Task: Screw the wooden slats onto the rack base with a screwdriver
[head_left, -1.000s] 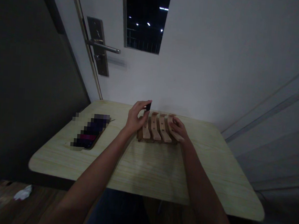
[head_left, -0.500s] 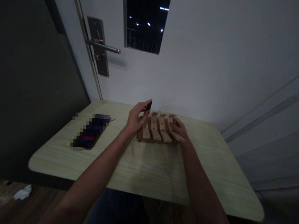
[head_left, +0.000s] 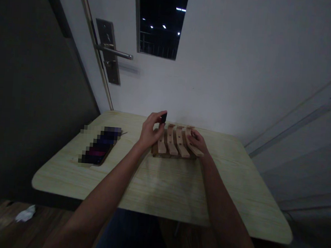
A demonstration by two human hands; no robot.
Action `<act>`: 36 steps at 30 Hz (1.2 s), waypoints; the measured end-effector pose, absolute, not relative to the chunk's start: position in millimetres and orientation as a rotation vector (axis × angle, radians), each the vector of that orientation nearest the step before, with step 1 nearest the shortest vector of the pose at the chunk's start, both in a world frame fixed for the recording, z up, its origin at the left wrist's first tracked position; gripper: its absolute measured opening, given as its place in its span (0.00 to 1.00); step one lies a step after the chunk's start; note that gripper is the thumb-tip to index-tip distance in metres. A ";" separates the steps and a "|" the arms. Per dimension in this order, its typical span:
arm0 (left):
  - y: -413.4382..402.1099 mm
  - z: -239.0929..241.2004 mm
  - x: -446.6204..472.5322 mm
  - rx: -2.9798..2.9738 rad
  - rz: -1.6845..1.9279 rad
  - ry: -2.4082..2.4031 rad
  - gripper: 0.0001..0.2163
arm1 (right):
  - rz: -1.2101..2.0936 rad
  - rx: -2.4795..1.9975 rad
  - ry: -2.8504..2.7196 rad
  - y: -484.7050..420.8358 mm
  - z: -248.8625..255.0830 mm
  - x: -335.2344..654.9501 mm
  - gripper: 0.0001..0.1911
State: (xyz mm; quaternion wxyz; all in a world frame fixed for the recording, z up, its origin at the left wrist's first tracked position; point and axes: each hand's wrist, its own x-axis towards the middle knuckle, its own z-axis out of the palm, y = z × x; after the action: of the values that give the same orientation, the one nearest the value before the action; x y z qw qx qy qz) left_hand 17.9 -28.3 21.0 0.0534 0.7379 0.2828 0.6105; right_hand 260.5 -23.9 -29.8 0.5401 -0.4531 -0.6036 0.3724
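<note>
A wooden rack [head_left: 176, 151] with several pale, bent slats lies on the table in front of me. Above its far left corner, my left hand [head_left: 151, 130] pinches a small flat black piece [head_left: 164, 117] between thumb and fingers. The piece stands roughly upright; its lower edge is close to the leftmost slat, and I cannot tell if they touch. At the rack's other end, my right hand [head_left: 199, 142] has its fingers curled around the rightmost slat [head_left: 192, 146], which sits at a slant to the others. The fingertips are partly hidden behind that slat.
A phone [head_left: 100, 147], partly pixelated, lies on the left of the pale wooden table [head_left: 165, 194]. A white door with a metal handle [head_left: 116, 53] rises behind the far edge. Crumpled white paper [head_left: 26, 213] is on the floor at lower left.
The black piece in my left hand has tipped and dropped very slightly. My right hand keeps its place on the rack.
</note>
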 end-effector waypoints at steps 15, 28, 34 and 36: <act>-25.6 21.3 17.4 2.234 1.841 0.898 0.21 | 0.920 -1.091 -1.465 -23.8 -29.9 261.9 0.27; -29.0 24.2 17.8 2.301 1.840 0.919 0.20 | 0.935 -1.083 -1.434 -23.7 -29.3 260.7 0.27; -28.2 20.6 18.1 2.268 1.829 0.928 0.22 | 0.899 -1.096 -1.433 -22.7 -31.4 261.2 0.27; -28.1 19.3 18.2 2.271 1.805 0.906 0.23 | 0.891 -1.097 -1.441 -22.9 -31.8 261.4 0.27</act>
State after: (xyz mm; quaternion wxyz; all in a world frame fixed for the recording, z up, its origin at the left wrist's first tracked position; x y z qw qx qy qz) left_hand 18.2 -28.1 19.3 0.0514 0.7463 0.2977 0.5931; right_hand 261.4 -22.9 -31.8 0.5325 -0.4602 -0.6044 0.3735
